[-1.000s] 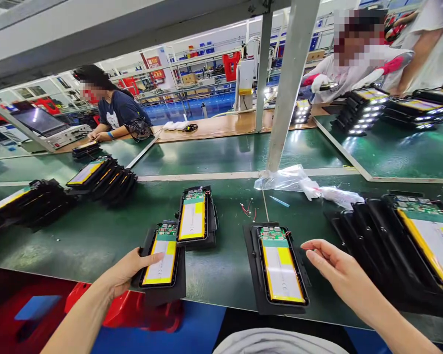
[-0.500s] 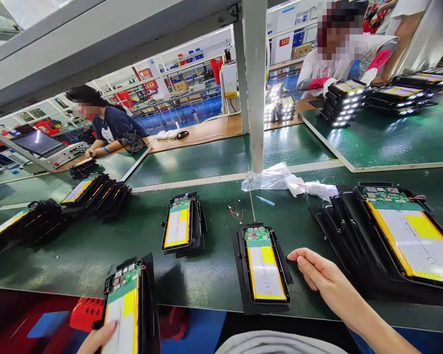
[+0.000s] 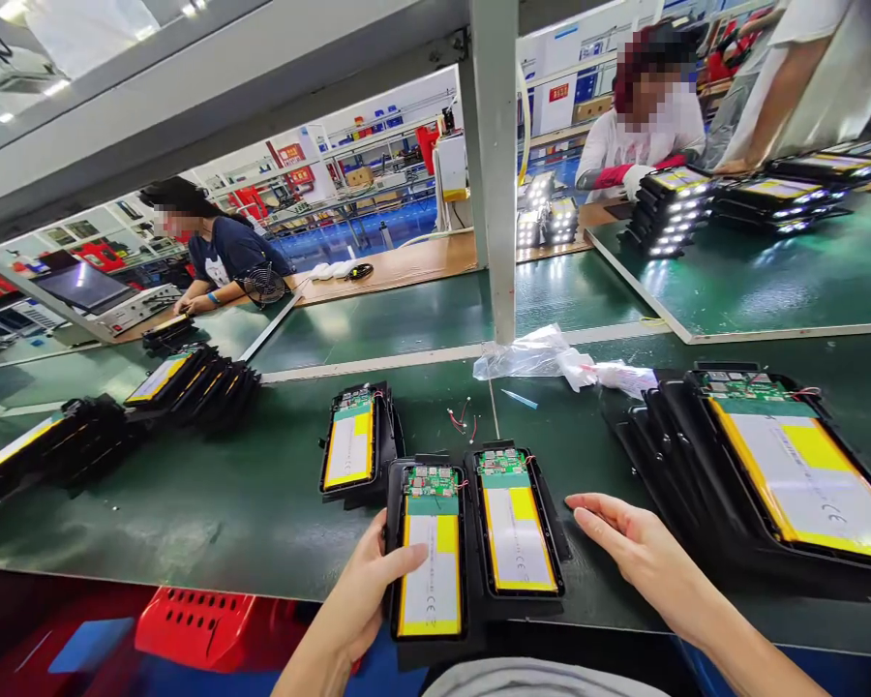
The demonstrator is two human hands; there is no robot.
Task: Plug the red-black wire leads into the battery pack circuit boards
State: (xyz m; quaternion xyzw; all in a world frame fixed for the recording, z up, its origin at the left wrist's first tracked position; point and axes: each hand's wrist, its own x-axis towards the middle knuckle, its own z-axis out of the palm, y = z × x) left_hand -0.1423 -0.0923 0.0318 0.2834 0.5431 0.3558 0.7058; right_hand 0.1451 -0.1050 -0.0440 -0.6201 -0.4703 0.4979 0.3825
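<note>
Head view: left hand clasps battery tray pointing lengthwise away; right hand spread.

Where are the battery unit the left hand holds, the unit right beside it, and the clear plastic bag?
Held battery unit [image 3: 435, 581]: head view, on its white-and-yellow cell.
Neighbouring battery unit [image 3: 517, 530]: head view, middle of its cell.
Plastic bag [image 3: 526, 356]: head view, on the crumpled clear film.

A crumpled plastic bag is lying against the post — tiny red bits, perhaps wires, are resting nearby.
</note>
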